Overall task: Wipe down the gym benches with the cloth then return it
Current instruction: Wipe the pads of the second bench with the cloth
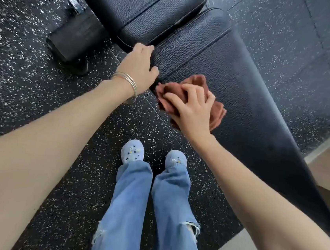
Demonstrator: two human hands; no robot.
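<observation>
The right hand (pixel 190 109) clutches the bunched rust-brown cloth (pixel 197 82) against the bench (pixel 247 82), whose long pad stretches away toward lower right; the left hand (pixel 139 70), fingers curled over the bench's near edge, braces just beside

My crumpled rust-brown terry cloth (pixel 198 83) lies bunched on the near edge of the black pebbled-vinyl padded bench (pixel 244 88), just short of the gap between its two pads, with my right grip (pixel 192 109) curled over it.
</observation>
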